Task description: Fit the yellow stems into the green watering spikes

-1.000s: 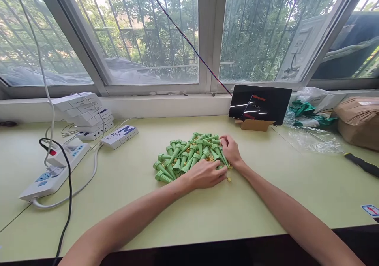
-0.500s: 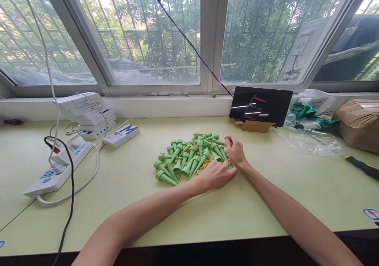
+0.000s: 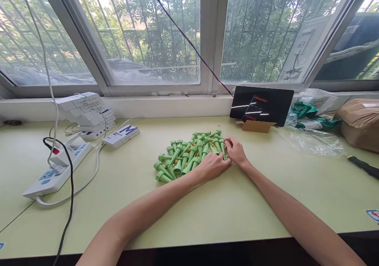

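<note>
A heap of green cone-shaped plastic watering spikes (image 3: pixel 183 157) lies on the table, with small yellow pieces (image 3: pixel 212 149) scattered among them. My left hand (image 3: pixel 213 166) reaches across the heap's front right, palm down and fingers curled. At its fingertips shows a bit of a green spike (image 3: pixel 225 158), which it seems to grip; most of that spike is hidden. Close by, my right hand (image 3: pixel 236 151) is at the heap's right edge with its fingers bent inward. What those fingers pinch, if anything, is too small to make out. The hands are almost touching.
Behind the heap a tablet (image 3: pixel 266 104) leans on a cardboard stand (image 3: pixel 257 126). White boxes (image 3: pixel 121 136) and a power strip (image 3: pixel 59 175) with cables are at left. Plastic wrap (image 3: pixel 316 141), a brown package (image 3: pixel 361 123) and a black-handled tool (image 3: pixel 363 165) are at right.
My left hand has moved slightly up and left, the bit of green going with it. Spikes at the heap's upper right have shifted. My right hand has hardly moved.
</note>
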Demonstrator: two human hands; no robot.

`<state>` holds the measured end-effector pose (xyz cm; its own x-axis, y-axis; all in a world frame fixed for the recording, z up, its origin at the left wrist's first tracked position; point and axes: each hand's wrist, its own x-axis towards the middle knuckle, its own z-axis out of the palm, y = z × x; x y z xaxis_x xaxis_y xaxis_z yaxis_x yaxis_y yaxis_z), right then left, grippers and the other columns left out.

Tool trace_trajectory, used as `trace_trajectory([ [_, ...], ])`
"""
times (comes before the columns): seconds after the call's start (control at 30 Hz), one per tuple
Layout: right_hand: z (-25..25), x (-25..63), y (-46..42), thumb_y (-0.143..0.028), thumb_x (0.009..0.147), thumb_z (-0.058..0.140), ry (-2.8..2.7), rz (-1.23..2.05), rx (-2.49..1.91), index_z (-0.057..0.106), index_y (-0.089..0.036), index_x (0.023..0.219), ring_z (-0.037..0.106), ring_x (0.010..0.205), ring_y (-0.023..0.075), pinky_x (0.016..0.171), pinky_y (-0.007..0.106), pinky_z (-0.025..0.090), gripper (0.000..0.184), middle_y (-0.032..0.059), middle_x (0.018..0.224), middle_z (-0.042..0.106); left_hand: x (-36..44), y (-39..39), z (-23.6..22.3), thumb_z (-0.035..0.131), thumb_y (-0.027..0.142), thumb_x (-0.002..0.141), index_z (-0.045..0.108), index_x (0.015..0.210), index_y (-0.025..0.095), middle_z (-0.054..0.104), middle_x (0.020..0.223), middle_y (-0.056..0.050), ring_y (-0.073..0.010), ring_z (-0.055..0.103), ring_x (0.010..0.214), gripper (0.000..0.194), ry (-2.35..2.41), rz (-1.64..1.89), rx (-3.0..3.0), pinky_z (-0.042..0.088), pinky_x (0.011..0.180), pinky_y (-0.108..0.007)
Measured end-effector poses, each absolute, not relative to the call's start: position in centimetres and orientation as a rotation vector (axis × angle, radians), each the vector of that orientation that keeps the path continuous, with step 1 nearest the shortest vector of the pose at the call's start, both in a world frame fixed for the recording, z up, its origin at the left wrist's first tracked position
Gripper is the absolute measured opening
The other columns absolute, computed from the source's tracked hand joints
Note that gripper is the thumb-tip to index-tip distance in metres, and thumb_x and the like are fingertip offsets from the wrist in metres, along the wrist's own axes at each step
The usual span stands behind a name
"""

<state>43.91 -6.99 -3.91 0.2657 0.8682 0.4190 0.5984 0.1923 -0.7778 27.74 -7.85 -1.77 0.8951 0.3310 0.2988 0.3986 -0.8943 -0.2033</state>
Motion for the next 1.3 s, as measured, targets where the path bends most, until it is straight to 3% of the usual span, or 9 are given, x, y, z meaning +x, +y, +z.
trace_trajectory([
  [0.27,-3.7,43.8,-7.1,-0.035,0.088,0.041,-1.441,0.327,-1.505,0.059,-0.019,0.087,0.061,0.068,0.0197,0.069,0.031,0.047,0.024,0.0053,0.074,0.066,26.8,-9.2,-0.9,0.037,0.034,0.1,0.058,0.11,0.017,0.061,0.083,-0.009,-0.0172,0.06,0.056,0.029,-0.491,-0.351,-2.803,0.039,0.052,-0.028],
  [0.6,-3.6,43.7,-7.5,-0.03,0.09,0.035,-1.402,0.244,-1.559,0.063,-0.018,0.096,0.054,0.058,0.0187,0.063,0.03,0.041,0.031,0.004,0.069,0.064,21.1,-11.2,-1.0,0.035,0.037,0.099,0.057,0.102,0.019,0.056,0.073,-0.001,-0.0109,0.054,0.052,0.028,-0.207,-0.47,-2.831,0.026,0.044,-0.027],
  [0.77,-3.5,43.8,-7.6,-0.029,0.088,0.033,-1.387,0.174,-1.582,0.064,-0.017,0.092,0.059,0.07,0.0215,0.07,0.032,0.043,0.034,0.0086,0.081,0.068,20.4,-9.5,-1.3,0.042,0.034,0.096,0.058,0.097,0.019,0.055,0.068,0.001,-0.0079,0.048,0.047,0.022,-0.157,-0.631,-2.775,0.022,0.043,-0.027],
  [0.9,-3.6,44.0,-7.4,-0.029,0.088,0.031,-1.404,0.136,-1.586,0.063,-0.016,0.093,0.06,0.079,0.0232,0.074,0.034,0.045,0.035,0.0112,0.088,0.069,20.4,-9.5,-0.7,0.044,0.033,0.095,0.058,0.096,0.018,0.054,0.067,0.001,-0.0074,0.046,0.046,0.02,-0.076,-0.689,-2.736,0.022,0.042,-0.027],
  [1.1,-3.1,44.4,-7.4,-0.033,0.088,0.041,-1.486,0.169,-1.586,0.062,-0.017,0.086,0.06,0.066,0.0219,0.066,0.033,0.045,0.026,0.0074,0.072,0.066,18.0,-11.8,0.7,0.047,0.032,0.094,0.056,0.103,0.017,0.052,0.066,0.002,-0.0083,0.045,0.046,0.02,-0.001,-0.706,-2.741,0.027,0.042,-0.027],
  [1.3,-0.7,41.3,-9.7,-0.034,0.09,0.048,-1.596,0.233,-1.432,0.062,-0.02,0.086,0.062,0.063,0.02,0.062,0.031,0.046,0.02,0.0058,0.076,0.069,15.8,-12.9,0.7,0.046,0.018,0.092,0.055,0.092,0.018,0.057,0.075,-0.002,-0.0096,0.048,0.054,0.01,-0.46,-0.904,-2.791,0.034,0.048,-0.025],
])
